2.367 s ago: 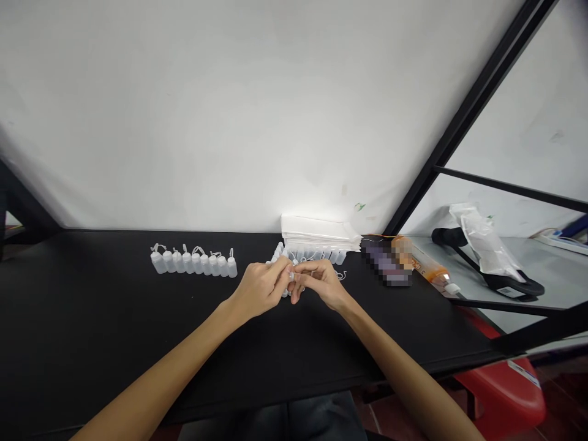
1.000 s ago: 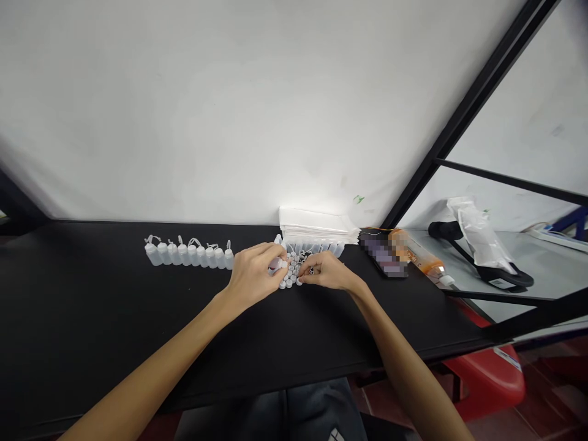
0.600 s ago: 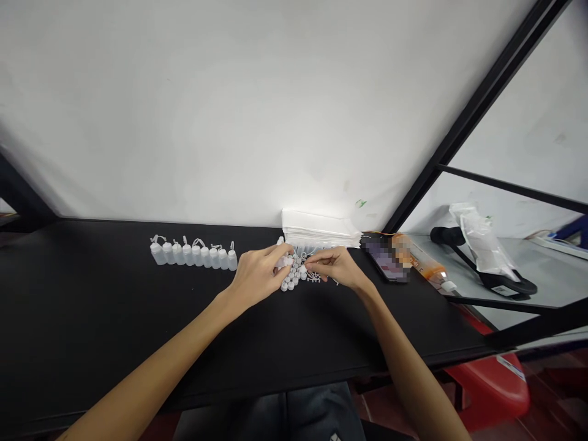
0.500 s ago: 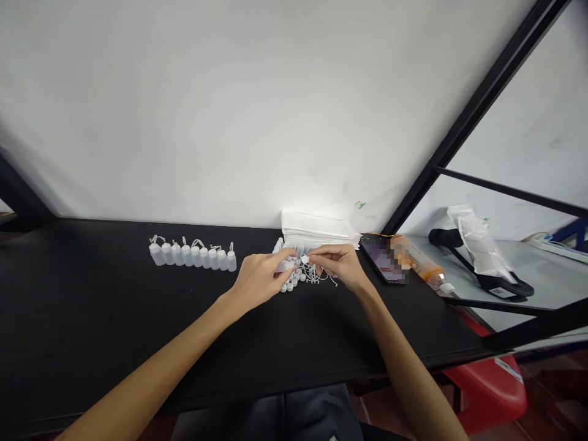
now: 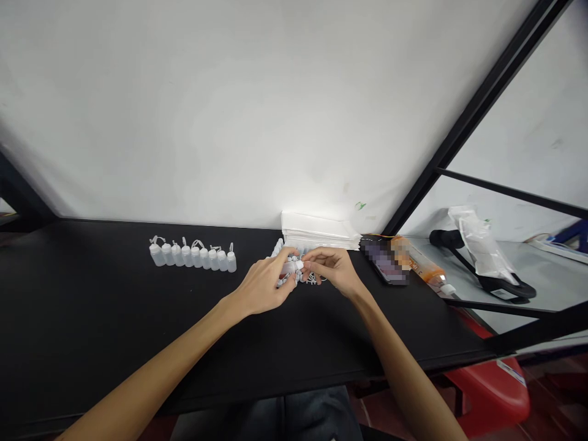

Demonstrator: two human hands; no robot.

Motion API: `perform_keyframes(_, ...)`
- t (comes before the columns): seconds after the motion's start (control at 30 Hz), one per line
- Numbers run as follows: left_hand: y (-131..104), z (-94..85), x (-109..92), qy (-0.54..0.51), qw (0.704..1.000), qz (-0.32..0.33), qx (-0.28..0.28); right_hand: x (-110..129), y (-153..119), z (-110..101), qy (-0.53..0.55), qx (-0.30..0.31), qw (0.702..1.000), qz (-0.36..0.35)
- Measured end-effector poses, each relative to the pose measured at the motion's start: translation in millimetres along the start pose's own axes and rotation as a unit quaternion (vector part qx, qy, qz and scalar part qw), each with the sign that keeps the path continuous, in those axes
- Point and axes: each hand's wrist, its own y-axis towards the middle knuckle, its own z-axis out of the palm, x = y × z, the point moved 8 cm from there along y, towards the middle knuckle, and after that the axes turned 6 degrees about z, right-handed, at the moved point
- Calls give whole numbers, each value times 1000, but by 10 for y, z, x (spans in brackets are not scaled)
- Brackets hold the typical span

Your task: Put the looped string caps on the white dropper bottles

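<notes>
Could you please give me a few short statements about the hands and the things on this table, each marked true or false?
1. The left hand holds a small bottle. True.
2. The right hand grips the phone. False: the right hand pinches a white cap at the end of the small bottle.
3. A row of capped bottles stands to the left of both hands. True.
4. The white stack lies at the table's near edge. False: the white stack lies at the far edge, by the wall.
5. An orange-labelled bottle lies on its side. True.
</notes>
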Motion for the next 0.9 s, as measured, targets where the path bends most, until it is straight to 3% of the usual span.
perform_keyframes(0.27, 9, -30, 2, -8, 999, -43, 21, 62, -19, 96, -12, 15, 999, -27)
perform_keyframes(0.67, 12, -25, -32, -102, 995, -16, 16, 44, -12, 143, 23, 47, 999, 2)
perform_keyframes(0.9, 15, -45, -48, -74, 997, -11, 7, 21, -14, 148, 12, 35, 999, 21)
